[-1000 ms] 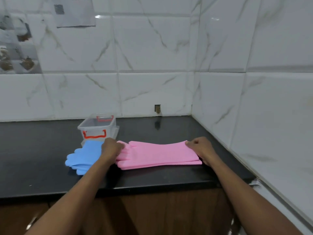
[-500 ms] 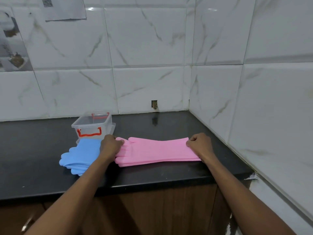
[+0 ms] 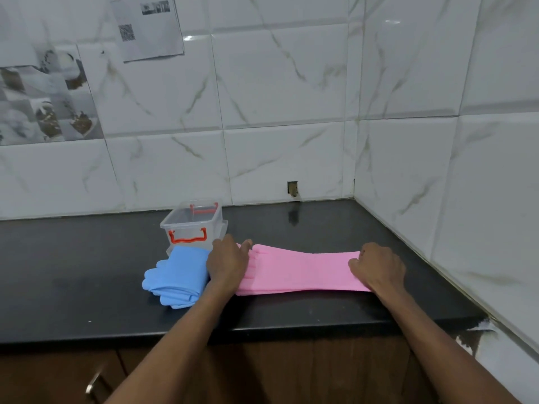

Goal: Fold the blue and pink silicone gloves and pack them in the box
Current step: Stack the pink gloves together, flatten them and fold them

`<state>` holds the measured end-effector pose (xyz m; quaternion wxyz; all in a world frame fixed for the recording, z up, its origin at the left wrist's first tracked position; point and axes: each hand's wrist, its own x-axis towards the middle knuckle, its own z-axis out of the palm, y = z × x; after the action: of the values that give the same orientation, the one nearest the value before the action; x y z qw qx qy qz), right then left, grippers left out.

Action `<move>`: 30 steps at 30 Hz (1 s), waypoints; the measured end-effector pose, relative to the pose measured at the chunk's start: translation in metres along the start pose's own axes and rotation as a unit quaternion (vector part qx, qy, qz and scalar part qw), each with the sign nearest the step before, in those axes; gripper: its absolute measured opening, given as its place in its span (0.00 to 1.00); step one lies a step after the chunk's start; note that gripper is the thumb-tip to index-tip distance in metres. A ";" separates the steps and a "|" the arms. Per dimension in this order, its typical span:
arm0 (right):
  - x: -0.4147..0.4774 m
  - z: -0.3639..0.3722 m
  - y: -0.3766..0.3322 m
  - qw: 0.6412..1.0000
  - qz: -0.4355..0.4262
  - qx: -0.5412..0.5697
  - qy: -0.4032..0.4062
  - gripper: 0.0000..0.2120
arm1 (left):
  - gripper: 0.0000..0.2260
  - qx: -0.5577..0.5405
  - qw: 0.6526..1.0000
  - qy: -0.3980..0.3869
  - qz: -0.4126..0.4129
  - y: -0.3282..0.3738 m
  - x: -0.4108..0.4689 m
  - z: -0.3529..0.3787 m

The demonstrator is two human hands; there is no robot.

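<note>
On the black countertop [image 3: 87, 287], the pink gloves [image 3: 297, 269] lie stretched out flat between both hands. The left hand [image 3: 227, 263] covers their finger end, its fingers [image 3: 246, 246] close together and bent down onto the silicone. The right hand [image 3: 377, 268] grips the cuff end with curled fingers. The folded blue gloves [image 3: 178, 275] lie just left of the left hand, touching the clear box [image 3: 192, 225] with red handles behind them.

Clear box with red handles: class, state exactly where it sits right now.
In the head view the clear box stands left of centre on the black counter, directly behind the blue gloves and just beyond the left hand.
</note>
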<state>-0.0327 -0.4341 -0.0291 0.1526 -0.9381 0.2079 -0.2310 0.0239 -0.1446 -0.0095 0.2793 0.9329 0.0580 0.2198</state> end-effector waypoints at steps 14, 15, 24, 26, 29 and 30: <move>-0.022 -0.017 0.005 0.979 0.080 0.168 0.085 0.11 | 0.37 0.177 0.862 -0.251 0.403 0.020 -0.047 0.024; -0.028 -0.017 0.006 0.980 0.082 0.160 0.088 0.13 | 0.37 0.186 0.866 -0.254 0.388 0.022 -0.049 0.025; -0.054 -0.016 -0.016 0.994 0.099 0.025 0.035 0.21 | 0.31 0.178 0.872 -0.276 0.363 0.027 -0.050 0.030; -0.056 -0.016 -0.020 0.993 0.104 0.038 0.037 0.20 | 0.28 0.170 0.862 -0.287 0.380 0.026 -0.047 0.028; -0.051 -0.022 -0.007 0.979 0.123 0.157 0.048 0.13 | 0.28 0.167 0.852 -0.297 0.398 0.025 -0.044 0.028; -0.048 -0.025 0.001 0.973 0.126 0.188 0.039 0.12 | 0.29 0.168 0.846 -0.303 0.405 0.025 -0.043 0.028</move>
<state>-0.0846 -0.4176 -0.0264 0.3457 -0.8493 0.2832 -0.2812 -0.0027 -0.1893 -0.0326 0.0087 0.9265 -0.3762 0.0067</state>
